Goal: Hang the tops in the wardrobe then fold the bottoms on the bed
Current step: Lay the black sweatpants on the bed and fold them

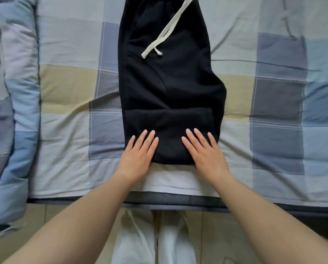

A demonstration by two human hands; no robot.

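trousers (pixel 169 88): soft, limp, thick knit, likely non-slip | hands: left (pixel 138 157), right (pixel 207 155) lay flat, fingers straight, pressing the folded hem | grip: take fold's outer corners

The trousers (pixel 170 82) are laid lengthwise on the bed (pixel 273 130), waistband at the far end, with the drawstring (pixel 165 31) lying across them. The near end is folded back on top. Both hands are laid flat on that fold, the left hand (pixel 138 155) left of the right hand (pixel 205 153). A quilt (pixel 12 111) is bunched along the bed's left side
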